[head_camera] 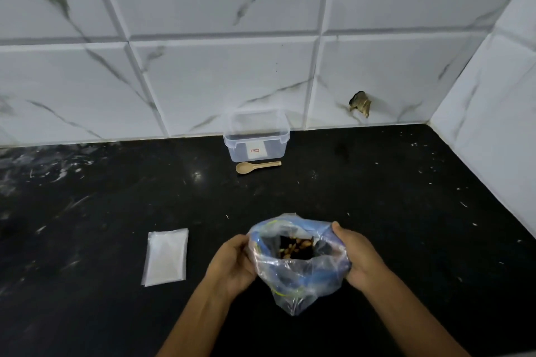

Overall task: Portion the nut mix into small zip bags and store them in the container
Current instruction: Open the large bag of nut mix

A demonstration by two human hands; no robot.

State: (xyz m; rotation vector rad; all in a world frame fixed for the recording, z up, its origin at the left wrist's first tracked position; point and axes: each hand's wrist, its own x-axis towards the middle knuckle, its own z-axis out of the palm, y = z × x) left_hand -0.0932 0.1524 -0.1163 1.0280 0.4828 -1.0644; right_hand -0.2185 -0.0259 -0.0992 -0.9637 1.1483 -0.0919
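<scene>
Head view: left hand (235,262) and right hand (361,259) grip the nut-mix bag (298,264) between their fingers (mouth open); best keep it upright.

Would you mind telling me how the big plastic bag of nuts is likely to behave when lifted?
Probably floppy: the plastic bag is thin, crumpled film, sagging between the left hand and right hand. The nut mix would likely pool low, so the open mouth may collapse or spill if one side is released.

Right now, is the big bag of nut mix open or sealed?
Open. The left hand and right hand spread the mouth of the nut mix bag, and the nuts show inside.
</scene>
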